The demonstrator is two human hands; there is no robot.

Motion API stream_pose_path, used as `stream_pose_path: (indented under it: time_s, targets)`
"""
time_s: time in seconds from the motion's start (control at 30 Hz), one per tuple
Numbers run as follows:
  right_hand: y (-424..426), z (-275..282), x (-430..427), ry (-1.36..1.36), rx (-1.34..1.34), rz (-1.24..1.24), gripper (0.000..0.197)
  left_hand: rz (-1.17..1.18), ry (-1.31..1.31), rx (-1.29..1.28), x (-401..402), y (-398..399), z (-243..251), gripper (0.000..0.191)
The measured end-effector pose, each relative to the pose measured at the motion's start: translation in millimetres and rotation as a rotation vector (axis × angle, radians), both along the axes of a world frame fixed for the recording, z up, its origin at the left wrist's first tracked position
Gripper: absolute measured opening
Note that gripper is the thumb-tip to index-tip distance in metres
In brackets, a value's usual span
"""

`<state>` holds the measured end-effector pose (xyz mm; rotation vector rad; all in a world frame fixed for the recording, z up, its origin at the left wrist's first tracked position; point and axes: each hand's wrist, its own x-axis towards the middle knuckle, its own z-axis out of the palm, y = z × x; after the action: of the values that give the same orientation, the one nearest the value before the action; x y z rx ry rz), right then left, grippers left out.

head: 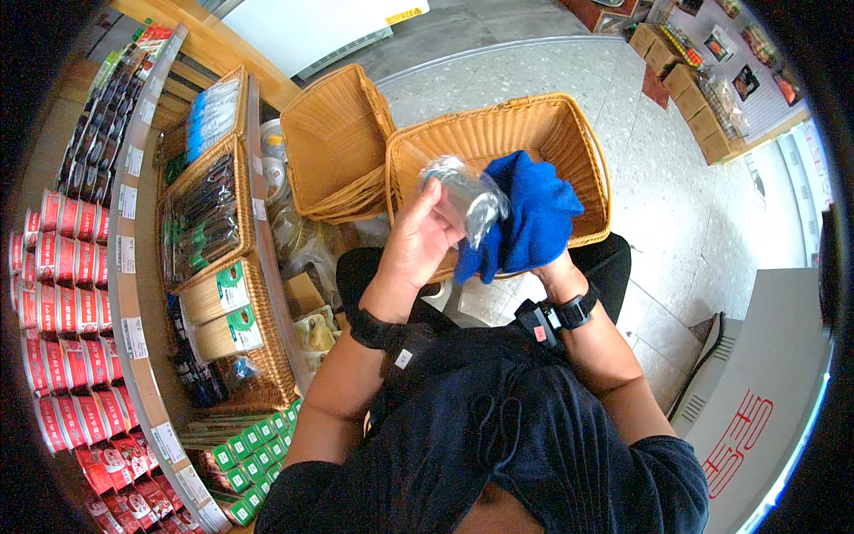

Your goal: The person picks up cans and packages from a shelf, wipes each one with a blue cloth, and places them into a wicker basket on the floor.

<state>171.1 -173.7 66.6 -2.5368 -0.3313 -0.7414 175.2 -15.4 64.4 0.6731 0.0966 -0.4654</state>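
Observation:
In my left hand (421, 239) is a crinkled clear plastic packet (482, 203), whose contents I cannot make out. A blue cloth (534, 213) is bunched in my right hand (559, 268), hiding most of its fingers. The cloth touches or overlaps the packet's right side; which of these I cannot tell. Both hands are over the near rim of a large woven basket (490, 130) in front of me. Its visible inner walls are ribbed and tan, while the hands and cloth cover much of its bottom.
Left of the large basket, smaller stacked woven baskets (333, 143) stand against a shelf. The shelf holds baskets with packaged skewers (217, 310), packaged dark utensils (207, 213) and red cups (67, 257). A white appliance (747, 374) with red markings stands at right on the tiled floor (660, 220).

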Motion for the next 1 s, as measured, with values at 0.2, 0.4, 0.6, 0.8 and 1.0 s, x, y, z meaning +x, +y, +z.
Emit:
stream_pose_path:
  time_s: [0.2,0.4,0.6,0.8,1.0]
  targets:
    - [19,-17,-7,-0.339,-1.187,-0.64,0.007,0.034,-0.045,0.151,-2,-13,-9,0.024]
    - [14,8,3,0.021,-0.095,-0.083,0.032,-0.115,0.064,0.067,-1,-6,-19,0.03]
    - [-6,-17,19,-0.126,-0.061,0.001,0.022,-0.13,0.128,0.056,11,-7,-19,0.022]
    - [-14,-30,30,0.113,-0.231,-0.118,0.015,-0.122,0.028,0.185,33,0,-35,0.033]
    - [-67,-118,29,0.39,1.08,-0.136,0.016,0.14,-0.036,0.711,77,11,-90,0.065]
